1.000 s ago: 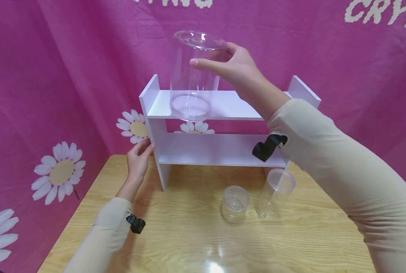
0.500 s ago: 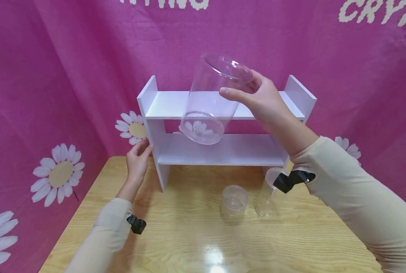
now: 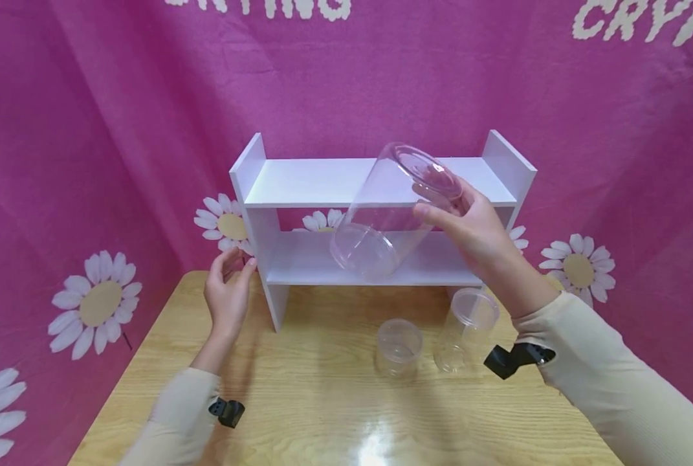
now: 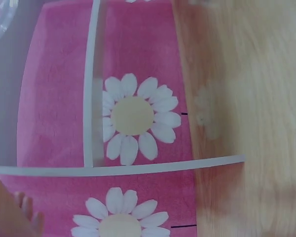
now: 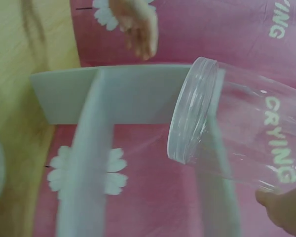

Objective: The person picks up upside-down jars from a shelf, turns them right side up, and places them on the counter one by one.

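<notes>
Now, right hand (image 3: pixel 474 230): my fingers curl round the closed end of the big clear jar (image 3: pixel 389 213), tilted, open mouth toward 7 o'clock, before the white shelf (image 3: pixel 253 194)
Left hand (image 3: pixel 226 294): relaxed, loosely spread, gripping nothing, just beside the shelf's side panel at 9 o'clock
Table (image 3: pixel 299 401): two small clear jars (image 3: pixel 400 344) at 6 o'clock of the big one

A large clear plastic jar (image 3: pixel 388 217) sits mid-frame, tilted with its closed end up-right and its open, ribbed mouth down-left, in front of the white shelf. It is empty and off any surface.
</notes>
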Tool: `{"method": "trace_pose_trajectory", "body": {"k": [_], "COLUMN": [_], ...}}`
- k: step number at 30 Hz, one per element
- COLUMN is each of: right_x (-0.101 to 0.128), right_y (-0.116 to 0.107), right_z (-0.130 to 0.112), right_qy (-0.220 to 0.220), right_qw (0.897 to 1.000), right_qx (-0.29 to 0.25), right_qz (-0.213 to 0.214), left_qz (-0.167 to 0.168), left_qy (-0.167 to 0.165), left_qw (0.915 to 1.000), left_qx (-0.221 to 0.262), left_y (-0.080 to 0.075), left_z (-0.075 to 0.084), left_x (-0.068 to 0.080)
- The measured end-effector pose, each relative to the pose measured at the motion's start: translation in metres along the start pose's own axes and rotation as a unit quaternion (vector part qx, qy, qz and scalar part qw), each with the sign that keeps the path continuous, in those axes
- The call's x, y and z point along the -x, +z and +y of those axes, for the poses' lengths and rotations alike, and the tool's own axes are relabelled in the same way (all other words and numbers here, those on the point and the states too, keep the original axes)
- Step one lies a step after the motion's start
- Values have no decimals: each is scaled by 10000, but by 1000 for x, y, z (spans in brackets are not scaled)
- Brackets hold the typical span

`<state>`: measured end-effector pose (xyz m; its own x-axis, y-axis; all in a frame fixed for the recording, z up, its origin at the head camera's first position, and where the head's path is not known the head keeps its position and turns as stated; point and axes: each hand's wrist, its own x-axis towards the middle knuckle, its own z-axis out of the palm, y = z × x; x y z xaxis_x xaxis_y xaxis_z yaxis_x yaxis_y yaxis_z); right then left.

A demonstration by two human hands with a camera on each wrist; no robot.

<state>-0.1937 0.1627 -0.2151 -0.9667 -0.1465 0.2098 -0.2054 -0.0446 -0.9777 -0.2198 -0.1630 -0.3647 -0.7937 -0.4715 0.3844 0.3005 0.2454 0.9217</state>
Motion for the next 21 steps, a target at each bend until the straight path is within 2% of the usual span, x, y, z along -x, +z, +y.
{"method": "trace_pose_trajectory", "body": {"k": [2, 4, 6, 8, 14, 21], "right_x": [2, 4, 6, 10, 25, 35], "right_y": [-4, -8, -10, -12, -14, -10], "right_z": [12, 26, 38, 50, 79, 98], "right_qy": [-3, -83, -108, -131, 13, 243], "right_qw": [9997, 9987, 9972, 9955, 9945, 9968], "right_qx": [-245, -502, -742, -939, -1046, -759], "right_qz": [-7, -36, -44, -22, 60, -65], "left_qz": [-12, -178, -500, -978, -2354, -3508], "left_qy": [422, 879, 1221, 1404, 1438, 1384], "left_qw": [9990, 9957, 9909, 9849, 9593, 9188], "left_qx": [-149, -230, -278, -281, -599, -1167], "left_y": [-2, -2, -1, 1, 13, 28], "left_z": [0, -1, 0, 3, 19, 32], "left_x": [8, 16, 23, 30, 48, 68]}}
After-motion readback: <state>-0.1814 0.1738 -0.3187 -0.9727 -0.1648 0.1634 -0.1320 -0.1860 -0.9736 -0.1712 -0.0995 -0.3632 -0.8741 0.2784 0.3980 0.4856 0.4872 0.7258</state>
